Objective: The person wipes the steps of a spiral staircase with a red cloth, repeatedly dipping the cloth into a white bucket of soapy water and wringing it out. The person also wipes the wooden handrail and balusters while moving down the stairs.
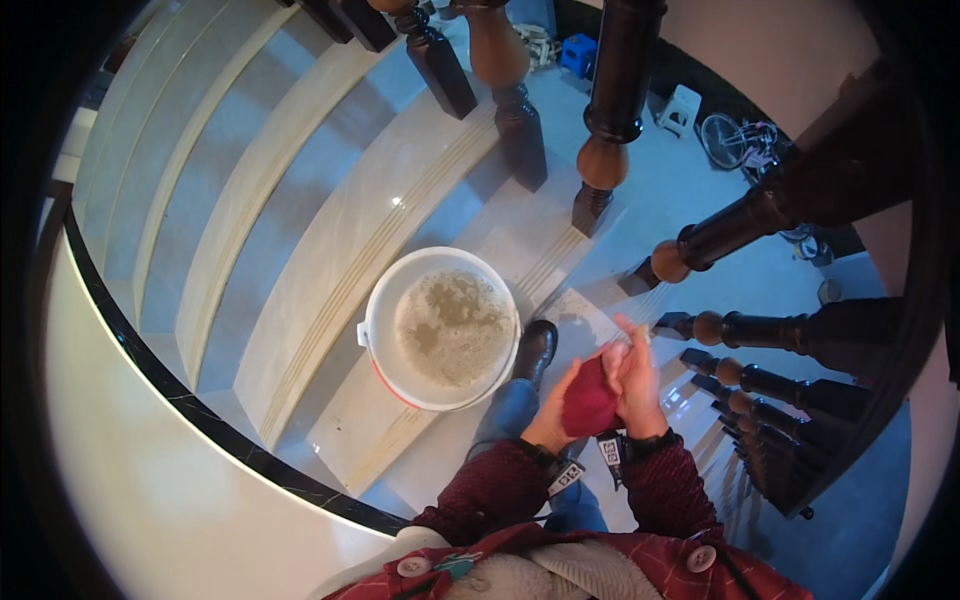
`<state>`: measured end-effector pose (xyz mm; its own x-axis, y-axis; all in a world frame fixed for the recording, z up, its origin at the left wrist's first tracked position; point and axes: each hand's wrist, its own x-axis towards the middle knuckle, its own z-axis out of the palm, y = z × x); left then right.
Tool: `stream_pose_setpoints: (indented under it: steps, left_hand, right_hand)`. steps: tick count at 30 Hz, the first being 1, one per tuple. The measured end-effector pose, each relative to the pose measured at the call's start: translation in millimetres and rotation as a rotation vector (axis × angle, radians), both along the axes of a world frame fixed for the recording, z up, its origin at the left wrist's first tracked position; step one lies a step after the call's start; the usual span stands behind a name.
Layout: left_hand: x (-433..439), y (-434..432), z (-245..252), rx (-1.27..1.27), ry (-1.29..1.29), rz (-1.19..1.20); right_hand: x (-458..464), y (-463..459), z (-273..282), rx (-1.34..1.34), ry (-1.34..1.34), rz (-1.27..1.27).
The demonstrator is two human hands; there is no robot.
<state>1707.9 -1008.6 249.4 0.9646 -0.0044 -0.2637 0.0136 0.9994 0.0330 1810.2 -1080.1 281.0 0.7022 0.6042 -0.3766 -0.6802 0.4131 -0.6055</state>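
Observation:
A dark red cloth (590,399) is bunched between my two hands, in front of my body. From the left, my left hand (553,409) cups it, with the fingers partly hidden behind the cloth. My right hand (637,379) presses against the cloth from the right, its fingers pointing up and slightly blurred. To the left of both hands stands a white plastic bucket (381,300) on a stair tread, holding murky, foamy water. My shoe (535,351) is close beside the bucket's right side.
Pale stone stairs (330,247) curve away at upper left, bordered by a black skirting (180,397). Dark turned wooden balusters (750,322) line the right. On the floor beyond them are a blue stool (578,54), a white stool (681,110) and a bicycle (724,141).

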Motion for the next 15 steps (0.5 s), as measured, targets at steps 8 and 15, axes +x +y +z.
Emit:
stream_pose_setpoints:
  steps: [8, 15]
  left_hand:
    - [18, 6, -33, -0.056, 0.194, 0.153]
    - [39, 17, -9, 0.76, 0.399, 0.244]
  right_hand:
    - [14, 42, -42, -0.289, -0.363, -0.141]
    - [44, 18, -82, -0.907, -1.024, -0.119]
